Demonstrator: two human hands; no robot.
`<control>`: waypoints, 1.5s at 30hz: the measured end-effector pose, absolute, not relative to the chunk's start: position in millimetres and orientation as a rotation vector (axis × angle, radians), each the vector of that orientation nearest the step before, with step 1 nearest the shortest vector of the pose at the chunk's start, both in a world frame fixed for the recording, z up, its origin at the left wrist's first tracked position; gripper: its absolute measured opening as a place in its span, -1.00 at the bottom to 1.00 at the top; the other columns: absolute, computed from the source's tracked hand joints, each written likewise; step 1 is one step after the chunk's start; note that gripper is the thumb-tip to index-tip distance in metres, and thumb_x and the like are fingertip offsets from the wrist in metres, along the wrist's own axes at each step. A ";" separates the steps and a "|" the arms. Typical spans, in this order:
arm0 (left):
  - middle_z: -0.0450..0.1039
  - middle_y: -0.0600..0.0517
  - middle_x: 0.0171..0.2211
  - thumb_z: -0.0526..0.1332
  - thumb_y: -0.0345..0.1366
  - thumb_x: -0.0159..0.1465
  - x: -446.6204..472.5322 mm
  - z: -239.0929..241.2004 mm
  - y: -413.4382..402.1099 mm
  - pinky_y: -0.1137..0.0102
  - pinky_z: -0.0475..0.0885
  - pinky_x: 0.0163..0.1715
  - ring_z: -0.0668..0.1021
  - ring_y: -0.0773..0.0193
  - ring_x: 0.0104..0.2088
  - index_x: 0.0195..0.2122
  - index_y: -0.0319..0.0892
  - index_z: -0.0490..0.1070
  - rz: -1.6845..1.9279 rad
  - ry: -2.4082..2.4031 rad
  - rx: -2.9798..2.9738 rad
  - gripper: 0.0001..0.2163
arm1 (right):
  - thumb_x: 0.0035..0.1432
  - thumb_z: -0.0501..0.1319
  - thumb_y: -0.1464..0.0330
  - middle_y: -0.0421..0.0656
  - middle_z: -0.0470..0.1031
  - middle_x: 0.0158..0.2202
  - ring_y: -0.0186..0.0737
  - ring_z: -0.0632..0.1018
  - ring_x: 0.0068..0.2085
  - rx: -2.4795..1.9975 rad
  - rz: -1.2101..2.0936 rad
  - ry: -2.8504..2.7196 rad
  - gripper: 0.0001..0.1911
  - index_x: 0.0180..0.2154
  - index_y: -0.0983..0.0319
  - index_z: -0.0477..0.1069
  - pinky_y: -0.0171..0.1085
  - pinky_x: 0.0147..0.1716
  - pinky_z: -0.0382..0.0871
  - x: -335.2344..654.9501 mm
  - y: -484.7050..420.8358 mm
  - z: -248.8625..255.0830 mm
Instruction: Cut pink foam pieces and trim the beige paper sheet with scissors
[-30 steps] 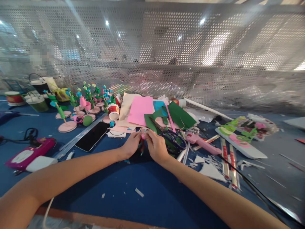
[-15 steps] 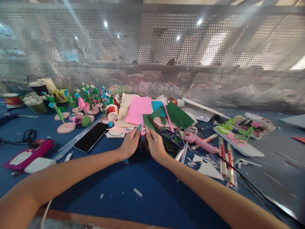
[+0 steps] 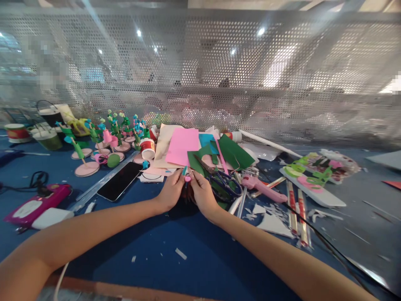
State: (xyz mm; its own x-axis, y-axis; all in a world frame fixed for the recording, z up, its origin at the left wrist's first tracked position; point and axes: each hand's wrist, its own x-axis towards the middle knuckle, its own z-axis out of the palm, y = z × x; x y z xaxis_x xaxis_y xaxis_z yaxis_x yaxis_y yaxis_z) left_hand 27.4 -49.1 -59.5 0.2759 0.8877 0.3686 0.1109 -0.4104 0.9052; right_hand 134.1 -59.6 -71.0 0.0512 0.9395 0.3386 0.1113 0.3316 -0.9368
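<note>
My left hand (image 3: pixel 171 191) and my right hand (image 3: pixel 203 193) meet over the blue table, fingers pinched together. Between their fingertips is a small pink piece (image 3: pixel 188 178), apparently paper, too small to make out its shape. A bit of blue (image 3: pixel 184 170) shows at the left fingertips; whether it is a paper strip is unclear. Just beyond the hands lie a pink paper sheet (image 3: pixel 183 145) and green paper (image 3: pixel 236 152). Scissors (image 3: pixel 227 186) with dark blue handles rest right of my right hand.
A phone (image 3: pixel 120 182) lies to the left, near small paper flowers on round pink bases (image 3: pixel 87 169). On the right are a pink glue gun (image 3: pixel 265 189) with a cord, white scraps (image 3: pixel 274 223) and a white board (image 3: pixel 316 190). A perforated metal screen (image 3: pixel 200 75) stands behind.
The fingertips have closed in a little around the pink piece, which now sits slightly lower. Both hands stay in nearly the same place.
</note>
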 end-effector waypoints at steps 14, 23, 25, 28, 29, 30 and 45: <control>0.43 0.00 -0.32 -0.08 -0.32 0.25 27.3 -57.9 -49.1 0.39 0.32 -0.25 0.44 0.27 -0.29 -0.29 -0.23 0.35 1.177 1.118 1.816 -0.77 | -0.01 0.02 0.26 -0.29 0.16 -0.56 -0.36 0.22 -0.50 -1.139 0.925 -1.273 -0.82 -0.56 0.20 0.12 -0.35 -0.50 0.15 129.1 -63.9 -72.4; 0.39 0.02 -0.43 -0.06 -0.32 0.24 27.1 -55.1 -52.7 0.43 0.30 -0.35 0.41 0.30 -0.39 -0.36 -0.24 0.33 1.200 1.143 1.899 -0.79 | -0.01 0.07 0.16 -0.29 0.14 -0.57 -0.36 0.22 -0.48 -1.015 0.964 -1.182 -0.70 -0.61 0.20 0.13 -0.35 -0.43 0.17 125.8 -66.4 -63.8; 0.39 0.02 -0.42 -0.07 -0.32 0.24 27.5 -54.7 -52.8 0.44 0.30 -0.35 0.41 0.31 -0.39 -0.34 -0.23 0.33 1.201 1.144 1.907 -0.79 | 0.00 0.06 0.13 -0.29 0.13 -0.57 -0.37 0.20 -0.50 -1.026 0.966 -1.173 -0.69 -0.59 0.21 0.15 -0.36 -0.46 0.16 126.4 -66.4 -64.4; 0.40 0.02 -0.41 -0.08 -0.30 0.25 27.8 -54.6 -53.1 0.44 0.29 -0.35 0.42 0.30 -0.39 -0.33 -0.23 0.34 1.188 1.140 1.930 -0.77 | 0.02 0.04 0.07 -0.29 0.14 -0.57 -0.39 0.19 -0.51 -1.036 0.980 -1.166 -0.64 -0.56 0.22 0.18 -0.36 -0.48 0.14 127.0 -65.8 -66.5; 0.40 0.01 -0.41 -0.08 -0.29 0.25 27.7 -54.8 -53.2 0.44 0.30 -0.35 0.42 0.30 -0.39 -0.32 -0.23 0.33 1.185 1.139 1.933 -0.77 | 0.01 0.03 0.05 -0.29 0.15 -0.57 -0.39 0.19 -0.52 -1.037 0.985 -1.165 -0.62 -0.56 0.22 0.18 -0.36 -0.49 0.14 127.1 -65.4 -67.4; 0.41 0.01 -0.40 -0.08 -0.30 0.25 27.6 -55.2 -53.3 0.43 0.30 -0.34 0.42 0.30 -0.38 -0.31 -0.23 0.33 1.180 1.137 1.932 -0.77 | 0.01 0.04 0.05 -0.29 0.16 -0.57 -0.39 0.19 -0.52 -1.035 0.988 -1.167 -0.62 -0.57 0.23 0.18 -0.36 -0.50 0.14 127.2 -64.9 -68.3; 0.41 -0.04 -0.37 -0.11 -0.34 0.26 31.4 -58.8 -64.0 0.33 0.32 -0.21 0.44 0.23 -0.26 -0.21 -0.21 0.30 1.199 1.113 1.877 -0.77 | 0.10 -0.02 0.12 -0.21 0.29 -0.54 -0.33 0.29 -0.48 -1.158 0.807 -1.230 -0.67 -0.49 0.22 0.28 -0.36 -0.50 0.23 121.9 -76.9 -67.5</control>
State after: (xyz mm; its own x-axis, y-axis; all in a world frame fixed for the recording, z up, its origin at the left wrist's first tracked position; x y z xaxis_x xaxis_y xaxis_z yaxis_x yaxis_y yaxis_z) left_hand 31.4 -64.0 -58.8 0.2254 0.8969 0.3806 0.3129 -0.4366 0.8435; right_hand 121.9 -76.9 -67.5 0.1990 0.9388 0.2812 0.1155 0.2625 -0.9580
